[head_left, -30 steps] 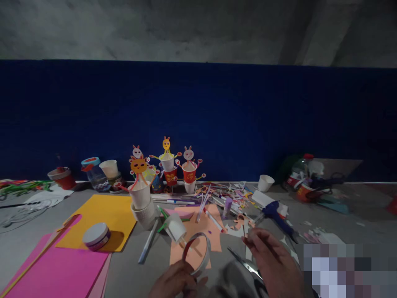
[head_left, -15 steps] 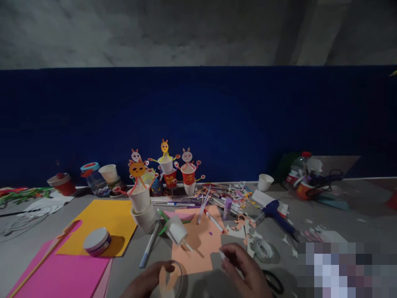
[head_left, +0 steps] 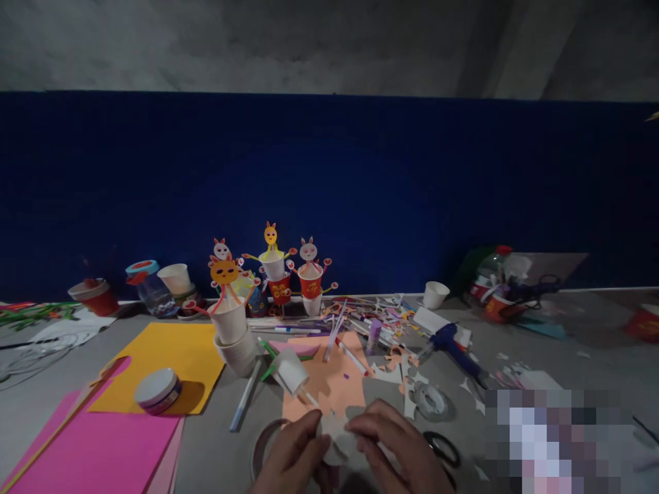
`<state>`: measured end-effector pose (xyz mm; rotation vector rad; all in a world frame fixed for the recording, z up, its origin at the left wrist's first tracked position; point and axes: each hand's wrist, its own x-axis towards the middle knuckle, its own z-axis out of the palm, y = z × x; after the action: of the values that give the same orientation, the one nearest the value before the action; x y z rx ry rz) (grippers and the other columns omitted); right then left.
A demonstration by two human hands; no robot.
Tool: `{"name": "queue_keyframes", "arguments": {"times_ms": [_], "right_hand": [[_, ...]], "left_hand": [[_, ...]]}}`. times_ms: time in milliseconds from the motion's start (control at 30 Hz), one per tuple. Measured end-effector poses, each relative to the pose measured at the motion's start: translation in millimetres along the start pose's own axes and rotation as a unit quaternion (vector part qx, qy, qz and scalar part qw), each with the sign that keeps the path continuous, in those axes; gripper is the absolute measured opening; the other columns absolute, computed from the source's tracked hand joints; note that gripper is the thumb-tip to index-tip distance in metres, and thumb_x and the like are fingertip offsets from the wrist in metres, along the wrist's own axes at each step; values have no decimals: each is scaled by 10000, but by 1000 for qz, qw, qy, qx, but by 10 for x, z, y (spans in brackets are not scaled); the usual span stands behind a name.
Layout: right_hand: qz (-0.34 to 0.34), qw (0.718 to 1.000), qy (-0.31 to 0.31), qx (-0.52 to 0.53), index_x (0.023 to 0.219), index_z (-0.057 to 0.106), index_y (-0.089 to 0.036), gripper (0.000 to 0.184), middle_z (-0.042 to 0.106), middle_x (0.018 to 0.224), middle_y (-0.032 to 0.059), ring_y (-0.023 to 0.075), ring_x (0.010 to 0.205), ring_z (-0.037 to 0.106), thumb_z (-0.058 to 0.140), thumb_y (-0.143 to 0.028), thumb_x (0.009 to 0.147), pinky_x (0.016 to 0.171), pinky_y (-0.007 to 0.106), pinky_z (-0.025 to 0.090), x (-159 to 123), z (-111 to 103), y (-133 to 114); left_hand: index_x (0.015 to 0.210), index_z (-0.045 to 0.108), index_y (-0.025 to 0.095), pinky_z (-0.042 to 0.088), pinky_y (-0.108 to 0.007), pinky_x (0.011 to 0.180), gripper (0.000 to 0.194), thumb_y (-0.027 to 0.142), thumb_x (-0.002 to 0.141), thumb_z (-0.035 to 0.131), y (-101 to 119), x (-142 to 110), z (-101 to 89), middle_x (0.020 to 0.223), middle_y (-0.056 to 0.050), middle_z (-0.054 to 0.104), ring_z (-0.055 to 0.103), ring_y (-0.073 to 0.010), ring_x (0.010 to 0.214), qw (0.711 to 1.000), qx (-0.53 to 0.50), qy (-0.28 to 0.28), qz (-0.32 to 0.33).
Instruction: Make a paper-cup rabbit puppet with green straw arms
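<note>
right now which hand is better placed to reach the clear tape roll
Probably the right hand: the clear tape roll lies just beyond it, on its outer side. The left hand is farther off, across the white paper piece.

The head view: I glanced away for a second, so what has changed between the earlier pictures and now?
The tape roll, held up by the left hand a second ago, now seems to lie on the table beside that hand. The right hand has moved leftward, and a pale piece is now held between both hands. The blue glue gun and purple glue stick stayed put.
</note>
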<state>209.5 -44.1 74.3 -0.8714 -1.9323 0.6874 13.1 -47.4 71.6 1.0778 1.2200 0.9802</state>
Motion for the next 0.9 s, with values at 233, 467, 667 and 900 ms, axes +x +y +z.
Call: {"name": "queue_keyframes", "arguments": {"times_ms": [233,467,667,900], "right_hand": [[101,994,-16,-28,1112,565,-295,270,691,936,-20,142,851,682,557,-134,895,812,191,508,-40,41,-42],[158,982,-99,9,1213,525,-274,372,706,992,-2,150,878,691,567,-148,865,816,218,507,34,-39,-124],[115,989,-73,-53,1307,464,-297,456,726,987,2,181,840,706,558,-161,882,739,236,518,-2,52,0],[88,991,-55,-89,1288,434,-286,445,712,940,-5,172,772,705,528,-136,880,700,234,521,15,113,19]], "left_hand": [[785,620,218,451,-217,478,329,540,775,689,-30,-1,22,569,45,653,593,-127,442,1000,20,-17,1],[794,657,223,500,-219,542,241,463,802,657,42,-19,42,609,29,666,606,-143,504,998,40,-33,39],[770,694,244,540,-239,639,204,443,801,665,29,-41,40,631,5,696,633,-170,541,995,67,-16,73],[818,733,241,541,-243,570,230,464,788,681,61,-58,37,633,-22,712,642,-188,549,995,65,-22,72]]}}
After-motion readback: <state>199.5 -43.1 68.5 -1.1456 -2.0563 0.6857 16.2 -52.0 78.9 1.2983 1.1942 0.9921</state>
